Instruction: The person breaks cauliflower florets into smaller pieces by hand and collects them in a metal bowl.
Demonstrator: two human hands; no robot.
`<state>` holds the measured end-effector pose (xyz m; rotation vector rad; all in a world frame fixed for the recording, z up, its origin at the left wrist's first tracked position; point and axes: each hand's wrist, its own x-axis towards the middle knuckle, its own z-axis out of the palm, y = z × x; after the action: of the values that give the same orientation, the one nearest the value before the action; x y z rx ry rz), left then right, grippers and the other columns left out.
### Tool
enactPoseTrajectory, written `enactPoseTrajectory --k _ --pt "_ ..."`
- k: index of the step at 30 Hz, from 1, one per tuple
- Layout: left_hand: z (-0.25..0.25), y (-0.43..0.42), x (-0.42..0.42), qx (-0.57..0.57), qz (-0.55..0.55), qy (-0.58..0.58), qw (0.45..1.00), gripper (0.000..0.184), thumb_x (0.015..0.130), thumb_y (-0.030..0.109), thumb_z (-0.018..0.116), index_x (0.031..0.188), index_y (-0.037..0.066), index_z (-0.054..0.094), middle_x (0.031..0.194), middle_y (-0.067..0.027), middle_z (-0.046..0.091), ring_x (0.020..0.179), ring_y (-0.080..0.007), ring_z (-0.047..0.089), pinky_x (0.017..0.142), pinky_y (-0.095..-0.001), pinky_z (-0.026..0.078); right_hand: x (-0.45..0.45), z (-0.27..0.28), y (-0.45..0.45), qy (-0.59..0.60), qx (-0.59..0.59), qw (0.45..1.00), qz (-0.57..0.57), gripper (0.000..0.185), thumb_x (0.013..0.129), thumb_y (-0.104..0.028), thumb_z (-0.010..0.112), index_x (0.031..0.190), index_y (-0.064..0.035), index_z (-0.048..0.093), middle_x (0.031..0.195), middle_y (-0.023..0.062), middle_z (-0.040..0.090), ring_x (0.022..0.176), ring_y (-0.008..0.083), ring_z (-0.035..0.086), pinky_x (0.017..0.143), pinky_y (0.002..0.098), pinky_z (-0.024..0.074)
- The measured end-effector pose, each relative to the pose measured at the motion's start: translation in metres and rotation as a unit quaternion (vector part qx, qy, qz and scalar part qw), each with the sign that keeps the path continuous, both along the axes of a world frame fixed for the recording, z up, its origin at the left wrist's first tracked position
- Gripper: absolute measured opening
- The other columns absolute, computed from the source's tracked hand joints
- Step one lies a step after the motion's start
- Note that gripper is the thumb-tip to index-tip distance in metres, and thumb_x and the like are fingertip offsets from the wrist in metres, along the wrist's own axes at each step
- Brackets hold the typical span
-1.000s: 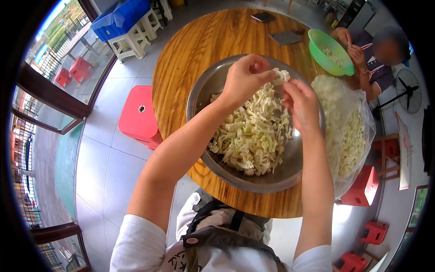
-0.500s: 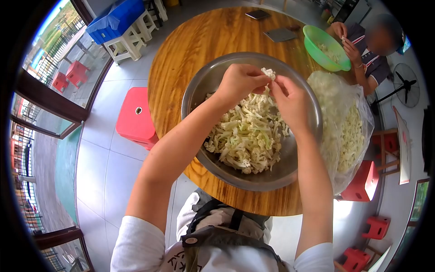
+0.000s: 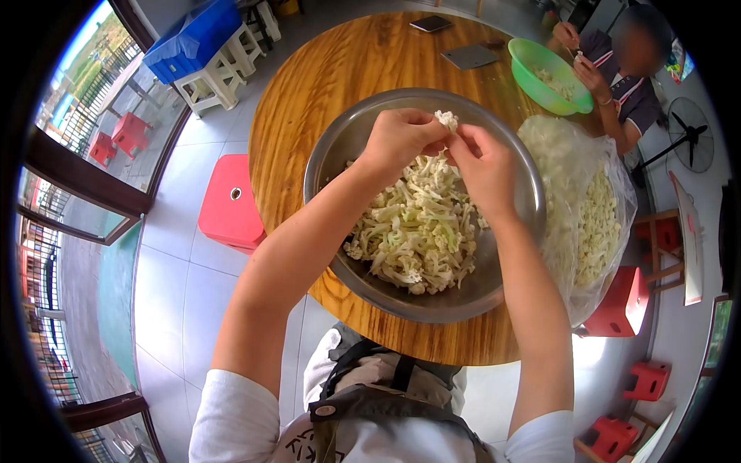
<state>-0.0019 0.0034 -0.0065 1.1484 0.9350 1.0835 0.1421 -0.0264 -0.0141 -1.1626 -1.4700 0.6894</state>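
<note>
Over the far part of a wide steel basin (image 3: 332, 147), my left hand (image 3: 403, 139) and my right hand (image 3: 485, 162) meet, fingertips close together. Between them is a small white cauliflower floret (image 3: 446, 120), pinched by both hands. Below lies a heap of cauliflower pieces (image 3: 421, 231), pale green stems with white tips, filling the middle of the basin. Right of the basin, a clear plastic bag (image 3: 567, 162) holds many more pieces.
The basin stands on a round wooden table (image 3: 285, 116). A phone (image 3: 431, 24) and a grey flat object (image 3: 470, 56) lie at the back. Across the table, a person (image 3: 629, 100) works over a green bowl (image 3: 525, 81). A red stool (image 3: 231, 201) stands at left.
Both hands have shifted slightly left and closer together, still pinching the floret. The other person's hands have moved a little apart above the green bowl. The whole view has shifted slightly.
</note>
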Motion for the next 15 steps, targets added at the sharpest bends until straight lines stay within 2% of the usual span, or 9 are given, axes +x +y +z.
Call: enactPoseTrajectory --k 5,8,11,14,15 --pt "-0.003 0.0014 0.0002 -0.04 -0.015 -0.068 0.997 0.019 0.082 0.009 0.062 0.09 -0.008 0.06 0.085 -0.0111 0.063 0.071 -0.0146 0.06 0.068 -0.026 0.051 0.0018 -0.0003 0.0007 0.029 -0.013 0.999 0.001 0.013 0.081 -0.008 0.06 0.089 0.0015 0.062 0.065 0.0061 0.062 0.06 0.0048 0.055 0.054 0.0204 0.0432" --pt "0.0036 -0.0041 0.0032 -0.002 -0.002 -0.006 1.0 0.019 0.082 0.01 0.061 0.091 -0.008 0.06 0.084 -0.0105 0.063 0.071 -0.0145 0.061 0.068 -0.0257 0.052 0.0021 0.0046 -0.003 -0.032 0.039 0.998 -0.027 0.013 0.08 -0.007 0.061 0.089 0.0009 0.063 0.068 0.0077 0.062 0.059 0.0087 0.057 0.053 0.0225 0.0437" --pt "0.0054 -0.0044 0.0001 0.0 0.0 -0.002 1.0 0.019 0.083 0.01 0.061 0.09 -0.007 0.06 0.083 -0.0104 0.063 0.072 -0.0146 0.061 0.068 -0.0255 0.052 0.0054 -0.0007 0.0035 -0.133 0.169 0.976 -0.038 0.013 0.078 -0.006 0.062 0.089 0.0004 0.063 0.072 0.0103 0.062 0.059 0.0178 0.06 0.053 0.0266 0.0451" --pt "-0.0013 0.0016 -0.0024 -0.009 -0.01 0.01 1.0 0.019 0.082 0.01 0.06 0.089 -0.007 0.061 0.081 -0.0104 0.063 0.07 -0.0143 0.06 0.066 -0.0251 0.051 0.0062 0.0022 0.0023 -0.192 0.196 0.961 -0.033 0.013 0.075 -0.004 0.063 0.088 -0.0006 0.062 0.075 0.0121 0.061 0.062 0.026 0.06 0.054 0.0304 0.0464" --pt "-0.0003 0.0022 -0.0032 -0.002 -0.013 0.025 1.0 0.019 0.082 0.01 0.06 0.089 -0.007 0.061 0.081 -0.0102 0.063 0.069 -0.0142 0.06 0.065 -0.025 0.051 0.0052 0.0032 0.0018 -0.209 0.213 0.954 -0.036 0.014 0.075 -0.003 0.063 0.088 -0.0008 0.062 0.075 0.0118 0.061 0.063 0.0262 0.06 0.054 0.0309 0.0466"
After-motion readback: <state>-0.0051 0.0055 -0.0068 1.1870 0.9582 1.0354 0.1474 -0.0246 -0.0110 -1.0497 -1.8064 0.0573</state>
